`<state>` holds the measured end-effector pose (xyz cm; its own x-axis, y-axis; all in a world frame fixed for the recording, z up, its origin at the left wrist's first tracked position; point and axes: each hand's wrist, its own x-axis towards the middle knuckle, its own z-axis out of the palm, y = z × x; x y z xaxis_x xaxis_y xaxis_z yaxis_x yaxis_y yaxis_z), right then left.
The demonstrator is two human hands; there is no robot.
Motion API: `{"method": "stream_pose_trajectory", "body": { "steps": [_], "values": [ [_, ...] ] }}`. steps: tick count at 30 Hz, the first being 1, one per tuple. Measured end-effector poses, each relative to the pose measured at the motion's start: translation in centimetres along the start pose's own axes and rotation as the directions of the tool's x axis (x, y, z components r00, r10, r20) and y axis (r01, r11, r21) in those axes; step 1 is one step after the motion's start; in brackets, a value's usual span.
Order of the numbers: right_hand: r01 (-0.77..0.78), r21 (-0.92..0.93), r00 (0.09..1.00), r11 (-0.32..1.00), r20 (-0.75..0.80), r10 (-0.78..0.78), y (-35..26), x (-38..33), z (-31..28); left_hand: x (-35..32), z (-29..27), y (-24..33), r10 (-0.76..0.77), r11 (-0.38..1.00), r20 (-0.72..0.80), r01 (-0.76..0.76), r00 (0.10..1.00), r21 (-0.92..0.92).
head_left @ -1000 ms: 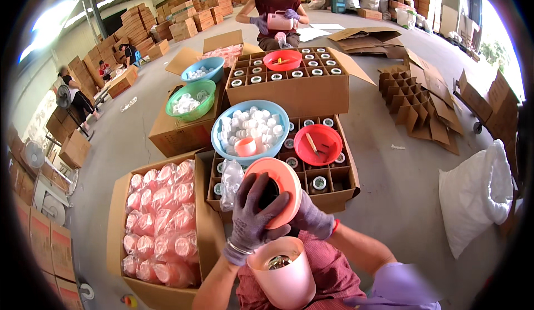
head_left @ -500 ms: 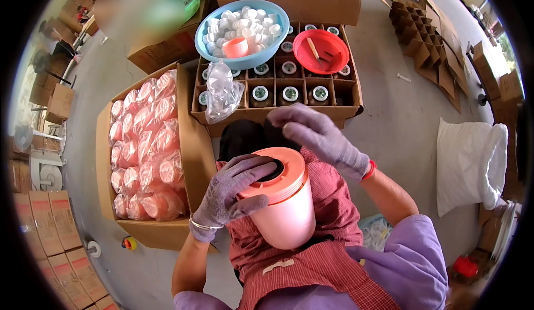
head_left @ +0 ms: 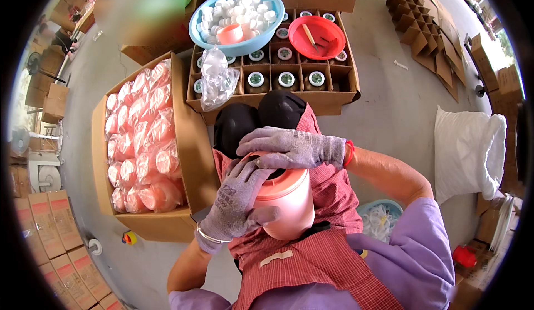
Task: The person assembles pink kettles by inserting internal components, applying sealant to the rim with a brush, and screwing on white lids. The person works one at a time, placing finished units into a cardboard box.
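A pink plastic jar (head_left: 295, 207) with a screw-type lid stands tilted in my lap. The dark round centre of its top shows only partly between my fingers. My left hand (head_left: 233, 201) is closed around the near left side of the lid, thumb on the jar's side and fingers over the top. My right hand (head_left: 297, 147) curls over the far side of the lid, its fingers together and its fingertips near those of my left hand. Both hands wear grey knit gloves.
To the left, an open carton (head_left: 194, 165) holds pink jars in clear bags. Ahead, a divided carton (head_left: 339, 99) holds white-lidded bottles, with a blue basin (head_left: 194, 32) of white caps, a red bowl (head_left: 327, 25) and a plastic bag (head_left: 217, 84) on it. A white sack (head_left: 464, 154) stands right.
My right hand has come down from above onto the jar's lid, beside my left hand. My left hand keeps its hold. The view has shifted slightly.
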<state>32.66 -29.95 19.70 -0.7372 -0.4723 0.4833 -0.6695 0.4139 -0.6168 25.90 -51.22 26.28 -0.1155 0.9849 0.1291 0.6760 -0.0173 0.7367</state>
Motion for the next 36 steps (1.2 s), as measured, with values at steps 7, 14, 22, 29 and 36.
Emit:
{"method": "stream_pose_trajectory", "body": {
  "steps": [7, 14, 22, 29, 36],
  "values": [
    [-0.378, -0.109, 0.919, 0.919, 0.073, 0.387, -7.8, -2.4, -4.8, -1.3, 7.1, -1.7, -0.419, 0.562, -0.393, -0.107, 0.818, -0.820],
    [-0.771, -0.540, 0.180, 0.338, 0.324, 0.929, -16.5, -4.9, -10.3, -3.4, 13.5, -4.1, -0.583, 0.169, 0.170, 0.323, 0.794, -0.931],
    [-0.147, -0.181, 0.986, 0.972, -0.105, 0.129, -15.3, -3.2, -4.8, 1.2, 7.0, -0.2, -0.290, -0.079, 0.249, 0.236, 0.924, -0.968],
    [-0.442, 0.404, 0.577, 0.801, -0.556, 0.599, -11.5, -5.5, -3.9, 1.9, 0.4, 3.2, -0.264, 0.941, -0.421, 0.135, 0.868, -0.311],
    [-0.030, -0.182, 0.852, 0.983, -0.519, -0.070, -10.8, -2.7, -7.7, 3.8, -3.4, 2.8, -0.278, 0.877, -0.375, 0.075, 0.884, -0.475]
  ]
}}
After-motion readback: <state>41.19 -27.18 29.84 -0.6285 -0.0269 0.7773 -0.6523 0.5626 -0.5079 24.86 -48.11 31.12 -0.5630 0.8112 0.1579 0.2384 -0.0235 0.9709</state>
